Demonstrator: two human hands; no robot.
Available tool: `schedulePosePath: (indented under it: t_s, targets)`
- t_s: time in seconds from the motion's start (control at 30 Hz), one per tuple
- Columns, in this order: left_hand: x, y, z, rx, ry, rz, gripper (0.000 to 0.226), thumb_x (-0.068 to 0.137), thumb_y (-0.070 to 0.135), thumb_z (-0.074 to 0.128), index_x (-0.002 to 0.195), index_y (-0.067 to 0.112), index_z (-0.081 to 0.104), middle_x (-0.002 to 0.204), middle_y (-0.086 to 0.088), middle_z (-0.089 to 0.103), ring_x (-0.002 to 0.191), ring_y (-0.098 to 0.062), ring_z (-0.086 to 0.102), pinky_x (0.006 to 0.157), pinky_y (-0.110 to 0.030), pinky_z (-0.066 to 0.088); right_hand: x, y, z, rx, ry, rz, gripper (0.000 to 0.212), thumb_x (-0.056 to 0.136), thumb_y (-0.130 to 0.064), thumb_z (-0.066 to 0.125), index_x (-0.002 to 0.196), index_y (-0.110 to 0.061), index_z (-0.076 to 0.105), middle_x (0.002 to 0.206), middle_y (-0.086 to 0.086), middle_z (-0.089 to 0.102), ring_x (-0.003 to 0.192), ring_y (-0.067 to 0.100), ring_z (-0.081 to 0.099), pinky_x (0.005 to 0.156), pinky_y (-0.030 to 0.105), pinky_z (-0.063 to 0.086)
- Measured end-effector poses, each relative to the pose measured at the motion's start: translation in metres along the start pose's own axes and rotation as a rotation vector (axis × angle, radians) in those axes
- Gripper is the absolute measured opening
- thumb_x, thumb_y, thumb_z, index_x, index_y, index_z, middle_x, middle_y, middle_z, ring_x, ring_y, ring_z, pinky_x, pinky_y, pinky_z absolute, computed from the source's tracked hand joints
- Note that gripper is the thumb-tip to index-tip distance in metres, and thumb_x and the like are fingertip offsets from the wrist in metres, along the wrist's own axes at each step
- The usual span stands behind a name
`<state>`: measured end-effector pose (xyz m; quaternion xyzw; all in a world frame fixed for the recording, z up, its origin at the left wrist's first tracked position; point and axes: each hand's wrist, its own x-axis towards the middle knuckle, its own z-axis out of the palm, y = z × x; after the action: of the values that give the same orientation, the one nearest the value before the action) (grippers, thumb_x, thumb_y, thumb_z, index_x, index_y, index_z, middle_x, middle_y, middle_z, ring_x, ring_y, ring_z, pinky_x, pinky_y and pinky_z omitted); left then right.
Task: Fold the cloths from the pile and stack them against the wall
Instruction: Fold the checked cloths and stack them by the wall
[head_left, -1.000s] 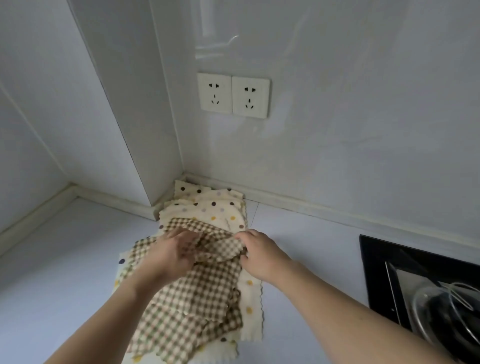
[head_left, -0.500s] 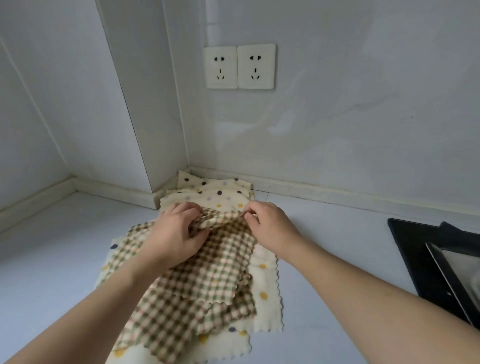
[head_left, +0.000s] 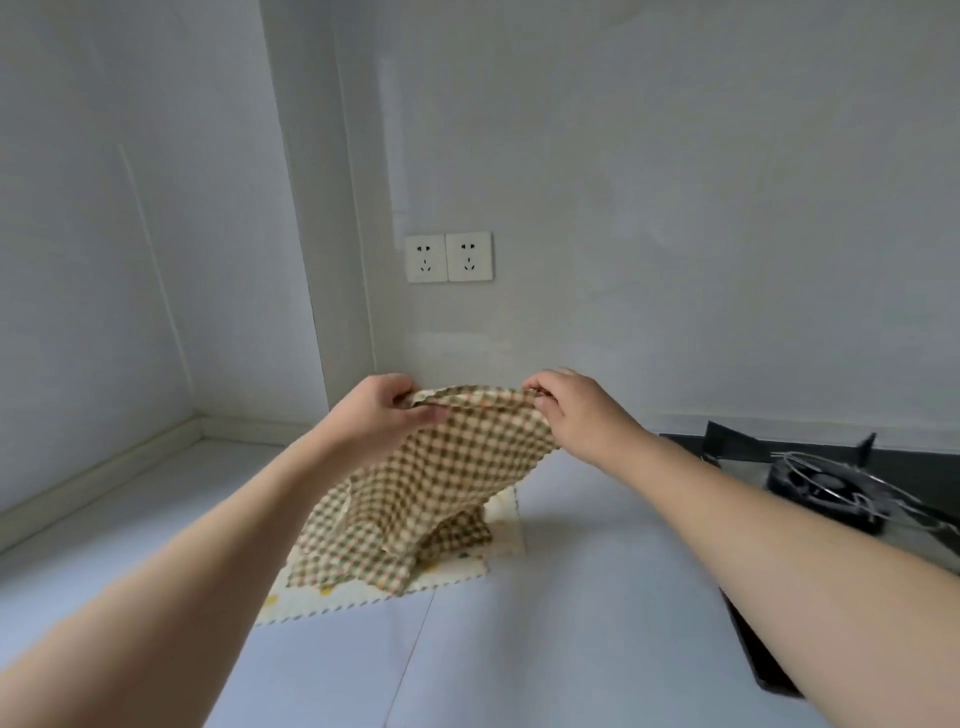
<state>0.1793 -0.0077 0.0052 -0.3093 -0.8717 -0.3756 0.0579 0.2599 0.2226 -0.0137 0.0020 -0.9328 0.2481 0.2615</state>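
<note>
A brown-and-cream checked cloth (head_left: 441, 478) hangs in the air above the pile, held by its top edge. My left hand (head_left: 382, 410) pinches the left corner and my right hand (head_left: 566, 410) pinches the right corner. Its lower part still drapes onto the pile. Beneath it lies a cream cloth with coloured dots and a zigzag edge (head_left: 363, 597), flat on the counter. The folded stack near the wall corner is hidden behind the lifted cloth and my hands.
The pale counter (head_left: 545, 623) runs to a wall corner with a projecting column (head_left: 322, 260). A double socket (head_left: 448, 257) sits on the back wall. A black gas hob with a metal pan support (head_left: 831, 483) lies at the right.
Both hands have lifted the checked cloth up off the pile and moved apart, spreading its top edge. The camera has tilted up, so the wall fills more of the view.
</note>
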Motion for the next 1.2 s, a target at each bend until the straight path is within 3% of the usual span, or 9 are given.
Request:
schedulePosePath:
  t_s: [0.17, 0.23, 0.3, 0.43, 0.57, 0.73, 0.9, 1.07, 1.2]
  targets:
    - [-0.026, 0.039, -0.016, -0.064, -0.092, 0.023, 0.024, 0.091, 0.033, 0.065, 0.087, 0.009, 0.064, 0.072, -0.005, 0.059, 0.06, -0.014, 0.052, 0.055, -0.022, 0.042, -0.03, -0.017, -0.048, -0.189, -0.092, -0.011, 0.029, 0.1, -0.008, 0.039, 0.119, -0.013, 0.06, 0.116, -0.002, 0.051, 0.107, 0.017, 0.052, 0.094, 0.031, 0.043]
    - [-0.031, 0.049, -0.018, -0.149, -0.171, 0.002, 0.025, 0.093, 0.033, 0.062, 0.094, 0.009, 0.067, 0.085, -0.014, 0.069, 0.073, -0.022, 0.066, 0.073, -0.029, 0.054, -0.039, -0.022, -0.063, -0.239, -0.112, 0.02, 0.029, 0.099, -0.006, 0.037, 0.114, -0.012, 0.061, 0.113, -0.002, 0.05, 0.104, 0.017, 0.052, 0.092, 0.03, 0.043]
    - [-0.034, 0.056, -0.017, -0.229, -0.231, -0.029, 0.024, 0.095, 0.03, 0.059, 0.099, 0.009, 0.07, 0.096, -0.014, 0.073, 0.09, -0.031, 0.069, 0.089, -0.039, 0.053, -0.044, -0.02, -0.075, -0.252, -0.127, 0.07, 0.029, 0.097, -0.005, 0.038, 0.109, -0.013, 0.063, 0.11, -0.002, 0.049, 0.103, 0.016, 0.052, 0.089, 0.028, 0.042]
    - [-0.032, 0.059, 0.001, -0.316, -0.37, -0.117, 0.024, 0.099, 0.021, 0.054, 0.106, 0.003, 0.068, 0.104, -0.015, 0.071, 0.092, -0.027, 0.065, 0.096, -0.044, 0.05, -0.048, -0.005, -0.087, -0.34, -0.162, 0.136, 0.025, 0.095, -0.006, 0.043, 0.1, -0.015, 0.065, 0.11, 0.002, 0.055, 0.104, 0.02, 0.054, 0.091, 0.033, 0.046]
    - [-0.015, 0.055, 0.024, -0.04, -0.332, -0.046, 0.022, 0.098, 0.022, 0.055, 0.093, 0.006, 0.07, 0.086, -0.007, 0.068, 0.077, -0.016, 0.06, 0.072, -0.027, 0.048, -0.043, 0.017, -0.091, -0.35, -0.108, 0.188, 0.023, 0.096, -0.008, 0.045, 0.102, -0.012, 0.067, 0.112, 0.004, 0.06, 0.101, 0.02, 0.056, 0.085, 0.029, 0.045]
    - [0.006, 0.063, 0.024, 0.091, -0.111, 0.111, 0.03, 0.097, 0.025, 0.054, 0.088, -0.003, 0.062, 0.068, -0.01, 0.054, 0.064, -0.017, 0.048, 0.062, -0.029, 0.035, -0.031, 0.022, -0.102, -0.294, 0.052, 0.137, 0.024, 0.097, -0.008, 0.042, 0.1, -0.015, 0.065, 0.104, -0.001, 0.059, 0.094, 0.018, 0.056, 0.078, 0.029, 0.044]
    - [-0.011, 0.069, 0.015, 0.13, -0.092, 0.218, 0.021, 0.095, 0.029, 0.06, 0.095, 0.014, 0.075, 0.083, -0.01, 0.072, 0.079, -0.026, 0.067, 0.07, -0.033, 0.05, -0.046, 0.02, -0.113, -0.292, 0.029, 0.106, 0.025, 0.097, -0.007, 0.042, 0.1, -0.018, 0.065, 0.104, -0.002, 0.062, 0.094, 0.018, 0.058, 0.083, 0.036, 0.05]
    - [-0.057, 0.063, 0.03, 0.086, -0.428, 0.036, 0.014, 0.086, 0.033, 0.072, 0.098, 0.028, 0.078, 0.089, 0.013, 0.075, 0.088, -0.01, 0.068, 0.08, -0.027, 0.054, -0.096, 0.024, -0.093, -0.352, -0.197, 0.162, 0.023, 0.094, -0.009, 0.05, 0.106, -0.019, 0.068, 0.101, -0.002, 0.061, 0.096, 0.017, 0.055, 0.075, 0.025, 0.038]
    - [-0.099, 0.048, 0.067, 0.119, -0.763, -0.124, 0.019, 0.085, 0.024, 0.074, 0.103, 0.017, 0.075, 0.092, 0.004, 0.072, 0.082, -0.012, 0.065, 0.081, -0.027, 0.058, -0.144, 0.026, -0.067, -0.395, -0.572, 0.291, 0.022, 0.09, -0.012, 0.061, 0.11, -0.019, 0.069, 0.109, -0.001, 0.067, 0.095, 0.016, 0.059, 0.075, 0.022, 0.042]
